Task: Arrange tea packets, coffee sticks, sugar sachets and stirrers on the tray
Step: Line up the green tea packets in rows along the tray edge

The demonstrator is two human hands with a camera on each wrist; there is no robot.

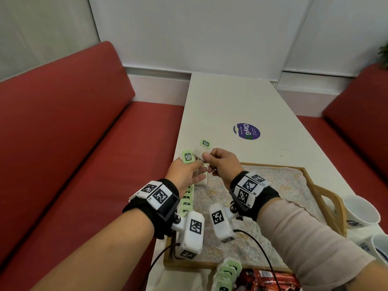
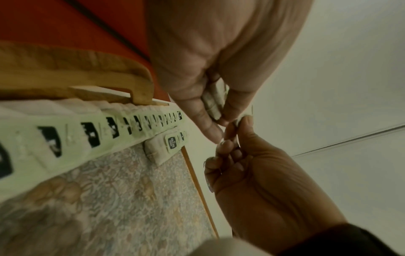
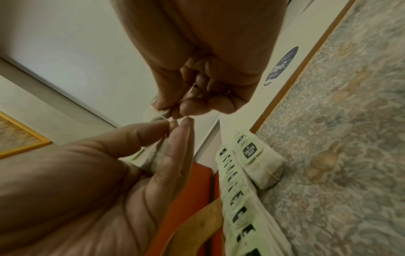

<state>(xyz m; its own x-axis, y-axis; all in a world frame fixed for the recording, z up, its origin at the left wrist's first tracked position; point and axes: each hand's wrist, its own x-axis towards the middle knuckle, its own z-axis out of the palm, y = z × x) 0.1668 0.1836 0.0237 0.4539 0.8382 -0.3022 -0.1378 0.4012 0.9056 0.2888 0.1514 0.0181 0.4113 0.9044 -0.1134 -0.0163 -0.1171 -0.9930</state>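
Just above the tray's (image 1: pixel 310 179) far-left corner, mid-frame, both hands were busy: right hand (image 1: pixel 223 164) pinched a tea packet (image 1: pixel 199 152), left hand (image 1: pixel 185 173) pinched another (image 1: pixel 187 157), strings seemingly tangled. Tea step, I'd judge; next, separate them and lay each beside the row of tea packets (image 1: pixel 186 201).

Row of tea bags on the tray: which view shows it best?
Left wrist view: the row of tea bags runs nearly unobstructed along the tray edge, labels visible. Right wrist view shows the row obliquely. In the head view the left hand and wrist camera hide most of it.
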